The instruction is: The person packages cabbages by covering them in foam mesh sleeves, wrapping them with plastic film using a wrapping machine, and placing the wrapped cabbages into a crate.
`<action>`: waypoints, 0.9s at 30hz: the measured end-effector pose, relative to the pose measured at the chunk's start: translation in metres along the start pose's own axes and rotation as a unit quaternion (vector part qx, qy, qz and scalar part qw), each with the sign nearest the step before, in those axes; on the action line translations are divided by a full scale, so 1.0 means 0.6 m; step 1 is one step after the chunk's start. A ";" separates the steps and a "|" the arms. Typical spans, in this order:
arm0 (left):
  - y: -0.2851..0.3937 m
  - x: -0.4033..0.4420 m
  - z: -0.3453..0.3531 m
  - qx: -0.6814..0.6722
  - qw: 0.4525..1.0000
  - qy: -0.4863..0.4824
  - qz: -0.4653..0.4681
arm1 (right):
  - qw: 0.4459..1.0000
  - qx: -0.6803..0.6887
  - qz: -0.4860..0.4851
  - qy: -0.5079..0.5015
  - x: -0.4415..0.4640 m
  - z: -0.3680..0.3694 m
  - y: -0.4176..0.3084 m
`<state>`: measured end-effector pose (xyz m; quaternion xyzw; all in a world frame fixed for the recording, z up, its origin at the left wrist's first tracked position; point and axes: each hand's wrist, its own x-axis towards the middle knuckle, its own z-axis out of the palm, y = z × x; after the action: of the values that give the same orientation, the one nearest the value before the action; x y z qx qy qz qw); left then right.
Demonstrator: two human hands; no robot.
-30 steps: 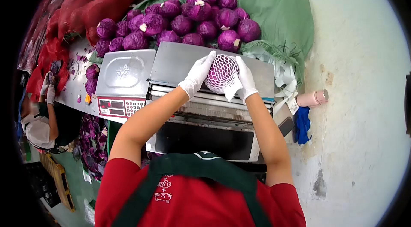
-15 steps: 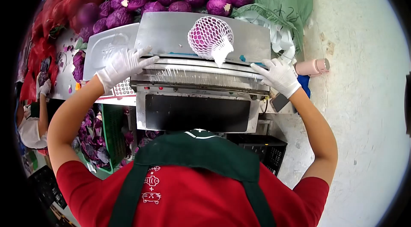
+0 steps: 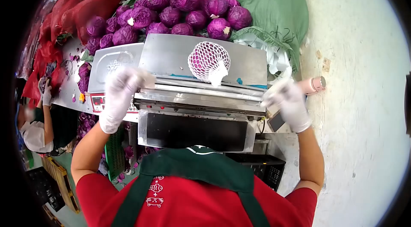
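Note:
A red cabbage in a white foam net (image 3: 207, 62) rests on the metal top plate (image 3: 167, 53) of a wrapping machine (image 3: 201, 103). A pale roll (image 3: 209, 91), apparently clear film, runs across the machine just below it. My left hand (image 3: 122, 96), in a white glove, is by the roll's left end. Its blurred fingers are closed; what they hold, if anything, does not show. My right hand (image 3: 291, 105), also gloved, is at the right end, its fingers bent together and smeared by motion. The cabbage lies between my hands, touched by neither.
Several red cabbages (image 3: 171, 15) are piled behind the machine, beside a green sack (image 3: 269, 4). A scale (image 3: 113, 66) stands left, a pink bottle (image 3: 312, 85) and phone (image 3: 276, 120) right. Red mesh sacks (image 3: 100, 2) lie far left, near another person's hands (image 3: 46, 92).
My hands have come back toward me from the roll, and their spread fingers have curled inward. The head view has tilted, so the machine and cabbages appear lower. The netted cabbage stays on the plate.

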<state>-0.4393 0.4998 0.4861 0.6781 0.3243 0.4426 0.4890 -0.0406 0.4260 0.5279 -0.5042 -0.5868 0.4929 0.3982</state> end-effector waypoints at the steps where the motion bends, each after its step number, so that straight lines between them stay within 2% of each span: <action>1: 0.016 0.021 -0.001 0.006 0.997 0.036 0.073 | 0.994 0.034 -0.096 0.026 0.019 -0.008 -0.017; 3: 0.027 0.091 -0.004 0.268 0.952 0.039 0.140 | 0.972 -0.037 -0.163 0.164 0.082 -0.009 -0.027; 4: 0.018 0.122 0.014 0.183 0.971 -0.016 0.153 | 0.952 -0.105 -0.215 0.190 0.124 -0.010 0.008; 5: -0.026 0.152 0.020 0.165 0.975 -0.095 0.112 | 0.916 -0.260 -0.266 0.153 0.154 -0.011 0.030; 6: -0.074 0.179 0.033 0.282 0.930 -0.152 0.178 | 0.852 -0.408 -0.308 0.115 0.183 -0.012 0.054; 7: -0.107 0.194 0.051 0.374 0.891 -0.204 0.157 | 0.864 -0.459 -0.205 0.040 0.204 0.004 0.083; 8: -0.142 0.198 0.075 0.389 0.878 -0.228 0.161 | 0.852 -0.512 -0.103 -0.040 0.225 0.020 0.112; 9: -0.165 0.197 0.095 0.215 0.942 -0.244 0.084 | 0.843 -0.501 -0.161 -0.115 0.235 0.042 0.123; 10: -0.168 0.200 0.109 0.145 0.962 -0.226 0.058 | 0.918 -0.298 -0.261 -0.028 0.238 0.062 0.219; 11: -0.162 0.205 0.112 0.156 0.966 -0.198 0.052 | 0.941 -0.277 -0.187 -0.049 0.240 0.063 0.202; 12: -0.161 0.209 0.115 0.073 0.979 -0.186 -0.038 | 0.981 -0.122 -0.130 -0.071 0.232 0.064 0.186; 13: -0.162 0.209 0.119 -0.012 0.977 -0.170 -0.130 | 0.993 0.036 -0.070 -0.092 0.218 0.068 0.159; 14: -0.151 0.204 0.122 -0.109 0.961 -0.162 -0.194 | 0.993 0.030 -0.033 -0.108 0.203 0.065 0.154; 15: -0.136 0.188 0.122 -0.144 0.953 -0.176 -0.199 | 0.992 0.025 0.005 -0.125 0.183 0.065 0.150; 16: -0.125 0.165 0.125 -0.143 0.940 -0.193 -0.242 | 0.985 0.094 0.021 -0.143 0.148 0.078 0.125; 18: -0.103 0.101 0.140 -0.159 0.908 -0.208 -0.328 | 0.972 0.129 0.080 -0.179 0.082 0.096 0.127; 19: -0.062 0.066 0.151 -0.255 0.850 -0.194 -0.417 | 0.961 0.148 0.107 -0.209 0.047 0.110 0.110; 21: -0.033 0.002 0.171 -0.368 0.775 -0.236 -0.457 | 0.861 0.302 0.353 -0.207 -0.030 0.131 0.083; 22: -0.052 -0.027 0.173 -0.334 0.743 -0.253 -0.521 | 0.857 0.315 0.350 -0.211 -0.053 0.146 0.083; 23: -0.069 -0.056 0.190 -0.362 0.710 -0.231 -0.559 | 0.830 0.334 0.380 -0.234 -0.075 0.152 0.112; 25: -0.094 -0.091 0.201 -0.345 0.697 -0.239 -0.581 | 0.809 0.418 0.362 -0.199 -0.115 0.177 0.165; 26: -0.061 -0.084 0.207 -0.341 0.664 -0.202 -0.634 | 0.873 0.297 0.286 -0.261 -0.115 0.189 0.202; 27: -0.128 -0.118 0.214 -0.377 0.660 -0.207 -0.616 | 0.895 0.233 0.245 -0.290 -0.124 0.192 0.224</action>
<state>-0.3504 0.4139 0.3766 0.1548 0.3637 -0.0276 0.9181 -0.1120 0.3334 0.3756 -0.3592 -0.4029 0.8218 0.1828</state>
